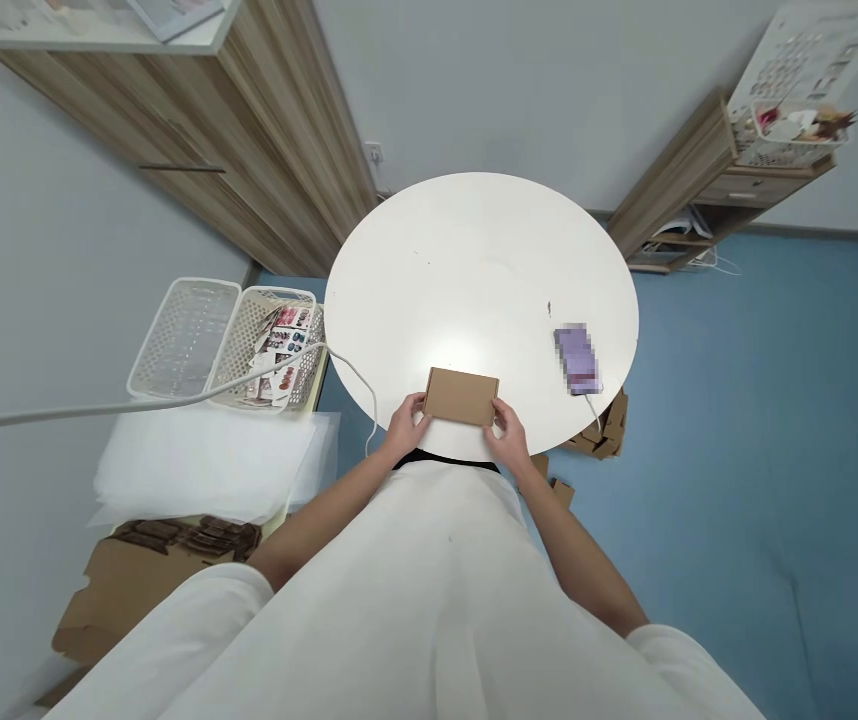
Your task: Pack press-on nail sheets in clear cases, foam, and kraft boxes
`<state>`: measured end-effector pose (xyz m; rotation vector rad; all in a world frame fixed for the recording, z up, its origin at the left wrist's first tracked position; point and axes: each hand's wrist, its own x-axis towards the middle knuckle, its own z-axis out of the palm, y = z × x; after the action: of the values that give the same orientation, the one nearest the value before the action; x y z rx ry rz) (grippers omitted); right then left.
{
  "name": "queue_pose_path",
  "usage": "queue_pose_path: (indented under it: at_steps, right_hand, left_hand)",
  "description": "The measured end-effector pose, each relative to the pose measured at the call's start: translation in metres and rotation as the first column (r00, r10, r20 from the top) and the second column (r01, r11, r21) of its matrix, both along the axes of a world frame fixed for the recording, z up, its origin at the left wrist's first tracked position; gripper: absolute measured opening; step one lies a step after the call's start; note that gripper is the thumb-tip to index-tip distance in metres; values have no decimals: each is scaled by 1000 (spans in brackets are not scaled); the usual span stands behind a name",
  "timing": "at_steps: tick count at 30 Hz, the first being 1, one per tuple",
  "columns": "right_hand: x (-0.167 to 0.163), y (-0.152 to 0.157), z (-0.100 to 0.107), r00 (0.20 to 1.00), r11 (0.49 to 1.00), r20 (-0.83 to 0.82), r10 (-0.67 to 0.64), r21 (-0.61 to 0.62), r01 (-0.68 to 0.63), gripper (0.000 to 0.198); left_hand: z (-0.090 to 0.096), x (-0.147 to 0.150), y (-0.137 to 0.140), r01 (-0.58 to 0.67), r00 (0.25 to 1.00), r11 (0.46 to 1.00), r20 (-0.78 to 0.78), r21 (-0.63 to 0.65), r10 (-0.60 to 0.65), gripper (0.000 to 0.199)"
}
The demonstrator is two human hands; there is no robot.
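A small brown cardboard box (461,396), closed, is at the near edge of the round white table (474,230). My left hand (406,424) grips its left end, the fingers at the side and the thumb at the near corner. At the opposite end my right hand (507,436) holds the box in the same way. Whether the box rests on the tabletop or is slightly raised, I cannot tell.
A purple phone-like object (577,358), blurred, lies on the table's right with a cable. White baskets (187,340) stand at left, one holding small printed packets (283,350). A white cable (174,402) crosses there. Cardboard boxes (609,428) sit on the floor at right.
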<state>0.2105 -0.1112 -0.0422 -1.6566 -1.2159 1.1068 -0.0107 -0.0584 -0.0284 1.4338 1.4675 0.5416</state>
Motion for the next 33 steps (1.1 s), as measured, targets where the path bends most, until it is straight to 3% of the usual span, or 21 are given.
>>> queue_pose_path:
  at_steps: [4,9,16,20,23,28,33]
  right_hand:
    - [-14,-18,-3,998,999,53,-35,-32,37,71]
    - [-7,-18,13,978,942,31,-208,-264,208,72]
    - [-19,-2,28,979,903,-70,-193,-402,150,75]
    - [-46,-17,25,929,881,-111,-353,-375,290,71]
    - [-53,-38,26,908,854,-135,-397,-418,311,66]
    - [-39,-63,30,905,858,-159,-395,-415,302,61]
    - [-13,-83,32,853,830,-143,-501,-356,428,58]
  left_hand:
    - [-2,1,-15,11,996,1000,-92,-12,-12,59]
    - [3,-2,-2,29,995,994,-91,-105,-38,64]
    - [-10,5,18,176,983,984,-46,-30,-177,61]
    - [-13,0,5,141,990,990,-10,-20,-141,61]
    - [-13,-8,-7,180,982,982,62,-61,-176,62]
    - [-13,-3,-13,238,966,970,120,-51,-231,67]
    - [-6,25,-14,356,928,932,140,-62,-345,67]
